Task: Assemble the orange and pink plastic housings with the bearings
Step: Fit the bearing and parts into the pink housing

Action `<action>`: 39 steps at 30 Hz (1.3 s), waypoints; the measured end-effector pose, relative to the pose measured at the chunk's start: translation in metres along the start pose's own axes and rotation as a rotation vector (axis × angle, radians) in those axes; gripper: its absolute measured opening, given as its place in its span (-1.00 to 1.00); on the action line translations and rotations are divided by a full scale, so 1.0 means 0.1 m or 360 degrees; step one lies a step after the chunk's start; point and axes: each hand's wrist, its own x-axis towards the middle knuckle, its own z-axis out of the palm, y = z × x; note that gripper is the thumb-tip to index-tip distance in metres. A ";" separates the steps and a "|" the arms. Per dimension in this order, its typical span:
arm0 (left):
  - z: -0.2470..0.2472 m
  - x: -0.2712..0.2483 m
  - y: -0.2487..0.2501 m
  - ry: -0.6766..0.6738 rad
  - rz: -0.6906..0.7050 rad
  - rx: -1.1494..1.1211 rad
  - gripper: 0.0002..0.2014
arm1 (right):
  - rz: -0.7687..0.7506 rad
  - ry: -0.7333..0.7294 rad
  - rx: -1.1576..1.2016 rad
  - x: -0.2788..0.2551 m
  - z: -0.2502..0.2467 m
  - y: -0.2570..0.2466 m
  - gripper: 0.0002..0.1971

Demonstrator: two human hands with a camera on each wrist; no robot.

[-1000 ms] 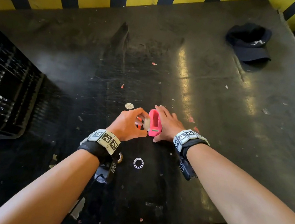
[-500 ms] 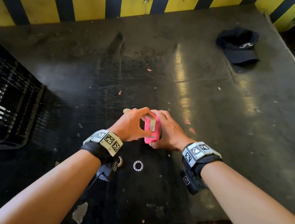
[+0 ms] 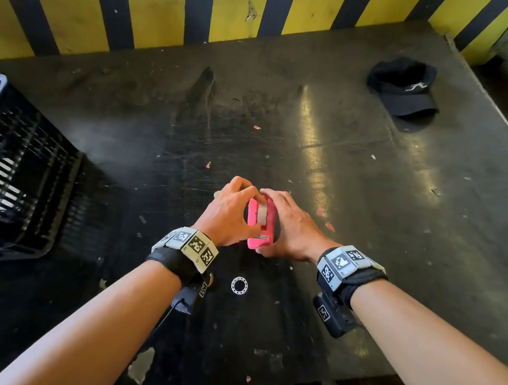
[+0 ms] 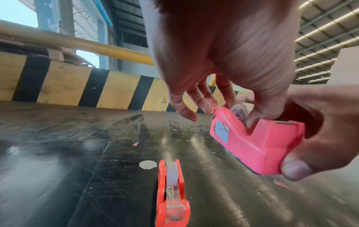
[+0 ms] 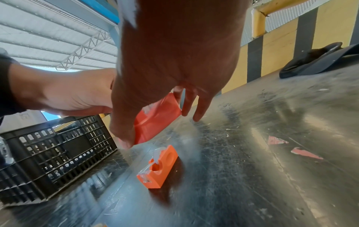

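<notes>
The pink housing (image 3: 255, 224) is raised a little above the black table between both hands, with a pale roll in its slot. My right hand (image 3: 277, 224) grips it from the right, thumb (image 4: 295, 169) under the near end. My left hand (image 3: 246, 191) pinches its top, with the thumb (image 4: 252, 122) down in the slot and the index finger on the far end. The orange housing (image 4: 172, 199) stands on the table just below the hands and also carries a pale roll (image 5: 161, 167); the head view hides it. A loose bearing ring (image 3: 239, 285) lies near my left wrist.
A black slatted crate (image 3: 9, 168) stands at the table's left edge. A dark cap (image 3: 403, 86) lies at the far right. A small pale disc (image 4: 148, 164) sits beside the orange housing. Pink scraps (image 5: 305, 152) dot the table, and a yellow-black striped wall (image 3: 159, 11) closes the back.
My left hand has moved onto the top of the pink housing, where the pale roll now sits in the slot. Both hands have lifted the housing slightly off the table.
</notes>
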 end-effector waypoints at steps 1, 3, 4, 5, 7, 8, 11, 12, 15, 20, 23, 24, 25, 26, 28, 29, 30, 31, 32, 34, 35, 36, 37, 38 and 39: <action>-0.01 0.00 0.00 -0.0001 -0.0011 0.0007 -0.40 | 0.0007 -0.0005 0.0011 -0.01 -0.01 -0.02 0.23; -0.03 0.00 0.01 -0.0044 -0.0039 0.0050 -0.41 | 0.0042 -0.0017 0.0036 -0.04 -0.04 -0.05 0.18; -0.04 0.00 0.02 -0.0062 -0.0043 0.0068 -0.42 | 0.0064 -0.0019 0.0048 -0.05 -0.04 -0.06 0.12; -0.06 0.00 0.02 -0.0069 -0.0041 0.0072 -0.42 | 0.0083 -0.0014 0.0055 -0.07 -0.05 -0.07 0.05; -0.08 -0.03 0.03 -0.0048 -0.0027 0.0051 -0.41 | 0.0099 0.0017 0.0062 -0.10 -0.06 -0.08 -0.03; -0.10 -0.04 0.04 -0.0020 -0.0023 0.0030 -0.40 | 0.0093 0.0029 0.0067 -0.10 -0.07 -0.09 -0.05; -0.13 -0.08 0.07 0.0051 -0.0037 -0.0054 -0.38 | 0.0049 0.0033 0.0084 -0.12 -0.08 -0.10 -0.06; -0.14 -0.08 0.08 0.0053 -0.0046 -0.0058 -0.37 | 0.0035 0.0036 0.0081 -0.13 -0.08 -0.11 -0.06; -0.18 -0.10 0.10 0.0017 -0.0082 -0.0049 -0.38 | -0.0010 0.0038 0.0069 -0.13 -0.06 -0.12 -0.06; -0.26 -0.11 0.11 -0.0019 -0.0088 -0.0075 -0.50 | -0.0006 0.0054 0.0066 -0.14 -0.05 -0.15 -0.07; -0.31 -0.11 0.12 0.0009 -0.0040 -0.0039 -0.74 | -0.0020 0.0053 0.0065 -0.16 -0.03 -0.14 -0.07; -0.32 -0.10 0.12 0.0013 -0.0025 -0.0022 -0.78 | -0.0027 0.0057 0.0052 -0.17 -0.03 -0.14 -0.08; -0.32 -0.11 0.13 0.0014 -0.0013 -0.0007 -0.81 | -0.0033 0.0063 0.0039 -0.18 -0.03 -0.14 -0.09; -0.32 -0.11 0.13 0.0017 -0.0005 0.0004 -0.83 | -0.0034 0.0068 0.0029 -0.18 -0.02 -0.14 -0.10; -0.31 -0.11 0.14 0.0042 0.0009 0.0018 -0.88 | -0.0034 0.0071 0.0005 -0.20 -0.02 -0.14 -0.11; -0.30 -0.11 0.14 0.0051 0.0011 0.0025 -0.89 | -0.0038 0.0067 -0.0011 -0.20 -0.01 -0.14 -0.10; -0.30 -0.11 0.15 0.0054 0.0009 0.0038 -0.90 | -0.0045 0.0062 -0.0026 -0.21 -0.01 -0.13 -0.09; -0.29 -0.11 0.15 0.0054 0.0004 0.0054 -0.91 | -0.0050 0.0058 -0.0040 -0.21 0.00 -0.12 -0.09; -0.28 -0.10 0.15 0.0054 0.0001 0.0070 -0.90 | -0.0057 0.0056 -0.0052 -0.22 0.00 -0.12 -0.09; -0.26 -0.11 0.17 0.0061 0.0015 0.0099 -0.88 | -0.0061 0.0054 -0.0065 -0.22 0.00 -0.11 -0.09; -0.25 -0.11 0.18 0.0065 0.0032 0.0115 -0.88 | -0.0060 0.0056 -0.0067 -0.22 0.00 -0.12 -0.09; -0.24 -0.13 0.19 0.0071 0.0048 0.0133 -0.88 | -0.0052 0.0056 -0.0066 -0.22 -0.01 -0.11 -0.09; -0.23 -0.14 0.20 0.0079 0.0063 0.0159 -0.87 | -0.0040 0.0055 -0.0065 -0.21 -0.02 -0.12 -0.09; -0.21 -0.17 0.20 0.0087 0.0076 0.0188 -0.86 | -0.0022 0.0046 -0.0063 -0.20 -0.03 -0.12 -0.09; -0.20 -0.20 0.20 0.0093 0.0094 0.0216 -0.85 | -0.0007 0.0035 -0.0063 -0.20 -0.04 -0.12 -0.08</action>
